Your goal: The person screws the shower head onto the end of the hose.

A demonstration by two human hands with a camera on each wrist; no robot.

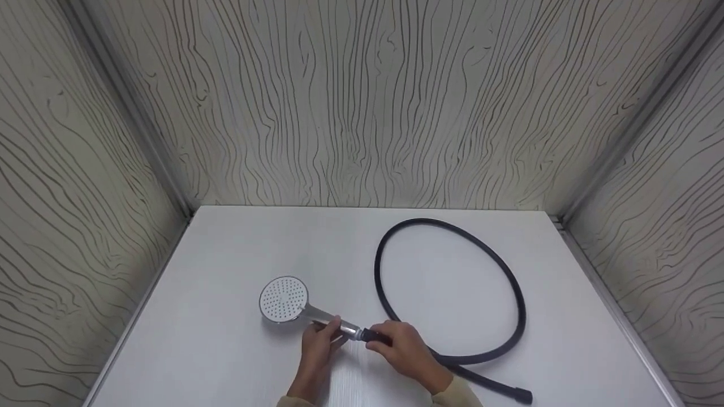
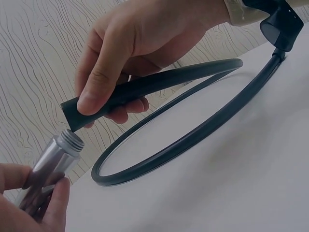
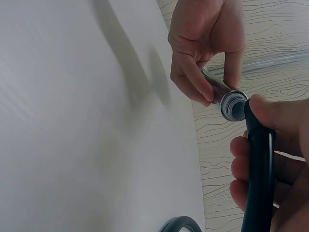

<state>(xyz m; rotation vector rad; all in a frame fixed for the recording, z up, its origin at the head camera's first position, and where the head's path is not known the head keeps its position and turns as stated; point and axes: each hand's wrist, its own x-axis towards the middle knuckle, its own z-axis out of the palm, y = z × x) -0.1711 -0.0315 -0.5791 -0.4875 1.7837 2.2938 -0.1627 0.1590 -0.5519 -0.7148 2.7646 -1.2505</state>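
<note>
My left hand grips the chrome handle of a shower head, whose round white spray face points up at the left. The handle's threaded end sticks out past the fingers. My right hand pinches a black shower hose near its end, thumb on top and fingers beneath. In the right wrist view the hose end stands right at the rim of the threaded opening, at an angle to it, and the threads still show.
The rest of the hose loops over the white table at the right. Its free end lies near the front right. Wood-patterned panels stand behind the table and on both sides.
</note>
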